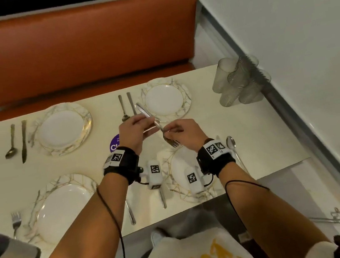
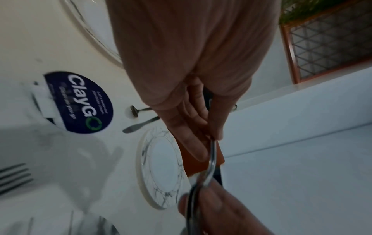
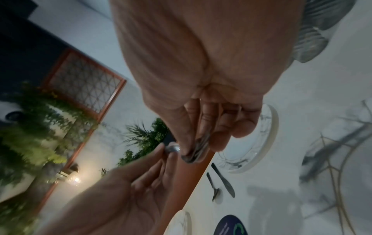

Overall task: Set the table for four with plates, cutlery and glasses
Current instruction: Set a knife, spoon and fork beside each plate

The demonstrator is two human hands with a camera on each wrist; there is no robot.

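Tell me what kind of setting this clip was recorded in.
Probably a restaurant or café booth: an orange padded bench runs along the table, a round printed "ClayGo" sticker is stuck on the tabletop, and tumblers are stacked against the wall.

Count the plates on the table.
4. Far left plate, far right plate, near left plate, and near right plate, partly covered by the right hand and wrist. No others show.

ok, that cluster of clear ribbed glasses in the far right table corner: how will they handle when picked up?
The clear ribbed glasses probably feel rigid and light. Ribbing should help grip. They stand tall, narrow and tightly clustered, so lifting one may tip a neighbour.
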